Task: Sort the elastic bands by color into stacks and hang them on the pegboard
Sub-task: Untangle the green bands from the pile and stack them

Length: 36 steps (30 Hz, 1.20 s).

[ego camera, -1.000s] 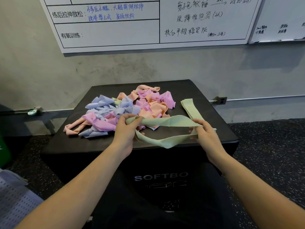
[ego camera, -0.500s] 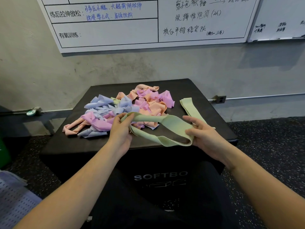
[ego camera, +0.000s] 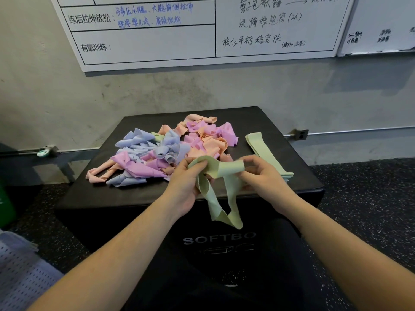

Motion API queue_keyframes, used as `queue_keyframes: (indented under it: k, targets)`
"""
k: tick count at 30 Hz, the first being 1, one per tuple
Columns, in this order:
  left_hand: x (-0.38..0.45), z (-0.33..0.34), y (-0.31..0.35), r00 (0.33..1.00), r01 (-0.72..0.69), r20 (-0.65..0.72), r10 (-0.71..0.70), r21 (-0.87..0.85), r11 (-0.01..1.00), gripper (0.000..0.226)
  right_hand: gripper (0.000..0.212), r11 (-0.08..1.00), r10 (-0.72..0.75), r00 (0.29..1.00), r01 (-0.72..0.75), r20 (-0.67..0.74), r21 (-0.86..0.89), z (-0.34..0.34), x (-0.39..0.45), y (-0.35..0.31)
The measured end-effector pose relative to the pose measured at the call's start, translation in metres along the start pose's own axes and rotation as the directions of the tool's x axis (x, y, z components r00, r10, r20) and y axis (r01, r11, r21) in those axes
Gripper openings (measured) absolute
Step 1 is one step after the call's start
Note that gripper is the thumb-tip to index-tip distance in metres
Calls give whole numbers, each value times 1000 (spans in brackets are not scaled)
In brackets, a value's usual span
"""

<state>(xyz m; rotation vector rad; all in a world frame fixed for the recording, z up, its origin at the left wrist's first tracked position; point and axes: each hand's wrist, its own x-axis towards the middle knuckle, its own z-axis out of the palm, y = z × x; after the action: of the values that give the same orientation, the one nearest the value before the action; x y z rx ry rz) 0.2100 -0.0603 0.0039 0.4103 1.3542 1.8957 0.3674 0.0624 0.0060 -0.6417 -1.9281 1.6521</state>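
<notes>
Bare grey concrete backs a black padded box (ego camera: 139,196) set low on speckled rubber flooring, and over its near edge both hands work one green band (ego camera: 221,173). The left hand (ego camera: 186,187) pinches one end of the loop between thumb and fingers; the right hand (ego camera: 261,176) pinches the other close by, so the two sit nearly together and the slack hangs down in a twisted tail past the box front. Held high and close like that, the loop can drop free and untwist, which I judge is the aim before it is laid flat. It is thin, matte, rubbery stuff, limp as ribbon, curling at its edges. Just right of the right hand lies the green stack (ego camera: 265,149), flat strips squared one on another, placed within easy reach for the next band. Left and farther back sprawls the unsorted pile (ego camera: 170,149): blue, pink and peach bands, rolled and kinked into cones, with a scrap of green showing among them. A whiteboard (ego camera: 202,30) with handwriting hangs on the wall, and a perforated sheet (ego camera: 20,272), possibly the pegboard, lies at the near left.
</notes>
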Motion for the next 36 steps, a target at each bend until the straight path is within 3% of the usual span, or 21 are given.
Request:
queue_keyframes:
  k: [3,7,10,15,19,21,24,27,30,33,36]
  targets:
    - [0,1,-7,997,76,-20,-75,46,996,18,20,998,-59,998,59,3,-7,1,-2,-4]
    - [1,-3,-10,985,170,-46,-165,152,974,26,26,995,-91,991,95,-100,32,2,-1,-8]
    - [2,-5,-11,979,205,-36,-202,179,962,19,38,992,-117,979,124,-166,34,0,3,-9]
    - [3,-5,-5,986,162,23,-167,142,977,24,43,996,-74,983,81,-165,36,-2,8,-14]
    - [6,-8,-4,992,116,32,-124,184,976,7,24,995,-90,972,95,-219,13,-6,11,-19]
    - [5,-10,-4,994,82,62,-95,182,980,13,16,989,-149,954,148,-262,-23,-8,13,-20]
    - [3,-13,-4,986,85,113,-124,301,950,17,23,982,-177,952,188,-252,24,-8,14,-23]
    - [1,-12,-7,975,78,142,-168,493,867,5,26,965,-218,955,241,-201,101,-4,15,-30]
    - [0,-5,-9,985,-85,171,-10,533,842,19,33,951,-240,958,265,-156,160,0,15,-36]
    - [-6,3,-3,942,-331,222,252,488,808,23,27,949,-240,952,271,-189,161,1,18,-40]
    - [1,5,2,897,-418,207,391,687,594,16,25,947,-267,938,297,-220,118,-3,22,-44]
